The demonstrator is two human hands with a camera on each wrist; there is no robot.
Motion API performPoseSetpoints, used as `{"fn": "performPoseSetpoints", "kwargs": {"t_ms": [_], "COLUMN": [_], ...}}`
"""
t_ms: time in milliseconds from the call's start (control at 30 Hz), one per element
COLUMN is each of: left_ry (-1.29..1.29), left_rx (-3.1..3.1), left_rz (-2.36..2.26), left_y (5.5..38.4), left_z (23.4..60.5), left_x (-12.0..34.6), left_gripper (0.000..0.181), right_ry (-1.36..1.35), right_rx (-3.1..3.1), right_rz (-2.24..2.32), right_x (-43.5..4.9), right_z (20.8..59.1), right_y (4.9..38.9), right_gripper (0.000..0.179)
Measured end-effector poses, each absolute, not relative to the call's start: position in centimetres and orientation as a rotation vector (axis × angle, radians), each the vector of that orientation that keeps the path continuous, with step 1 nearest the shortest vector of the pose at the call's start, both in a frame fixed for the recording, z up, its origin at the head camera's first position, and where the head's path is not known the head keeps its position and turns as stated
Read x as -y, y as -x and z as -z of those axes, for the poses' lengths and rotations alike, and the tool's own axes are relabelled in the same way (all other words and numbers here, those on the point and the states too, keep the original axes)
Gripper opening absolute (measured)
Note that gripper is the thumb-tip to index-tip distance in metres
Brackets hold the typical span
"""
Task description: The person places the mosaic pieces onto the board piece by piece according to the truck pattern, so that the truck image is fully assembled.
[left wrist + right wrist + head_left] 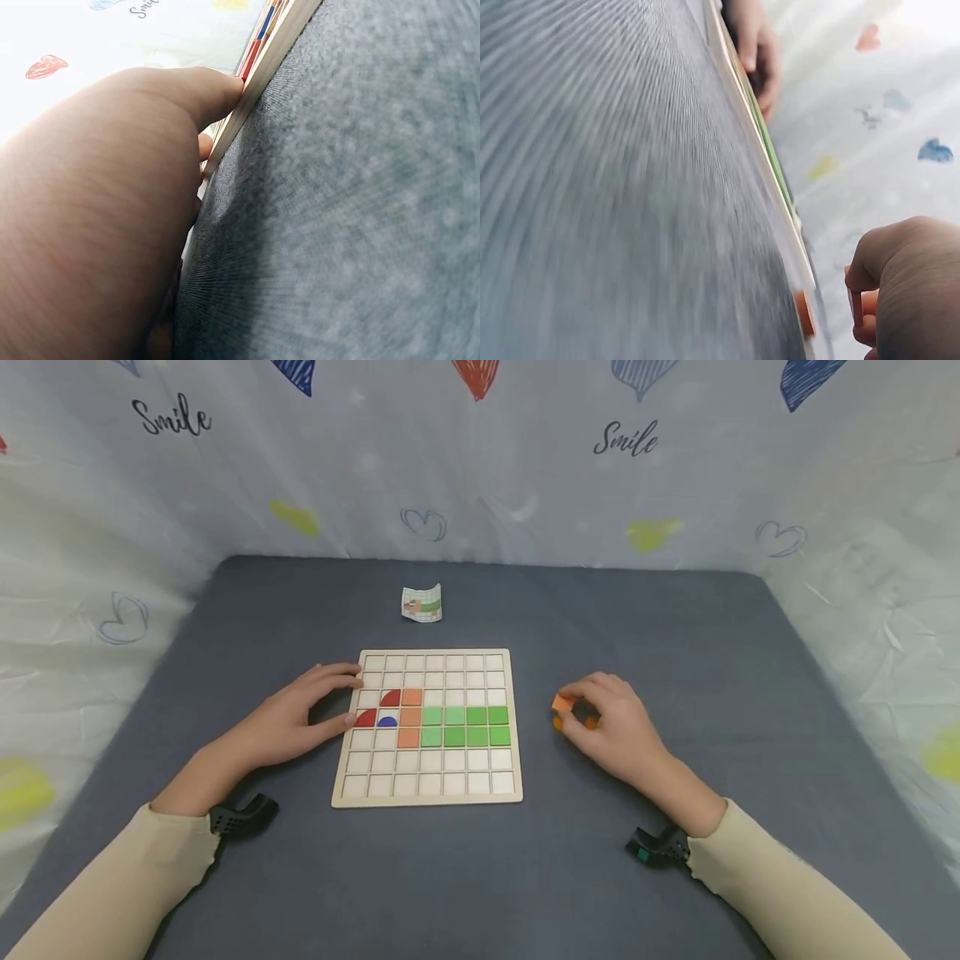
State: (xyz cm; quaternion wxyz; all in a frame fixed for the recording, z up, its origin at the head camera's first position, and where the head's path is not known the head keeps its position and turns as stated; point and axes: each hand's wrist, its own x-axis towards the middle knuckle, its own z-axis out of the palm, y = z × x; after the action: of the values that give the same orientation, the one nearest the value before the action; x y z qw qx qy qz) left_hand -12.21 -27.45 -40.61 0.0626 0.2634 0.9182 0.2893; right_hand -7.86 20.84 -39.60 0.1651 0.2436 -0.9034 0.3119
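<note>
A square wooden grid board (pixel 435 787) lies on the table with coloured tiles in some of its cells. Along its left edge my left hand (pixel 288 714) rests, thumb and fingertips touching the rim; the left wrist view has the thumb against the board's side. To the right of the board my right hand (pixel 611 722) pinches an orange tile (pixel 562 702) between thumb and fingers, raised off the cloth in the right wrist view. Beneath that hand lie more orange pieces (pixel 591 722), partly hidden by the fingers.
A small printed picture card (pixel 422 606) with curled edges lies behind the board. Dark grey cloth (pixel 480 877) covers the table. A white printed curtain (pixel 480 468) hangs behind and at both sides. Each wrist wears a black device (pixel 243 816).
</note>
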Motion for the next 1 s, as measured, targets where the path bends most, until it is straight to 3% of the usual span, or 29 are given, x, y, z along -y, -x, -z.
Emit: {"fn": "performPoseSetpoints", "kwargs": {"t_ms": [600, 1000], "left_ry": [-0.796, -0.825], "left_rx": [-2.779, -2.762], "left_rz": [-0.871, -0.861], "left_y": [12.0, 12.1], "left_z": [40.4, 40.3], "left_x": [27.4, 27.4], "left_gripper": [0.059, 0.056], "right_ry": [-1.047, -1.175], "right_rx": [2.523, 2.475], "right_rz": [-0.893, -0.836], "right_x": [-11.8, -7.3], "right_z": [39.2, 39.5], "right_y": [8.9, 9.4], "right_gripper": [0.021, 0.011]}}
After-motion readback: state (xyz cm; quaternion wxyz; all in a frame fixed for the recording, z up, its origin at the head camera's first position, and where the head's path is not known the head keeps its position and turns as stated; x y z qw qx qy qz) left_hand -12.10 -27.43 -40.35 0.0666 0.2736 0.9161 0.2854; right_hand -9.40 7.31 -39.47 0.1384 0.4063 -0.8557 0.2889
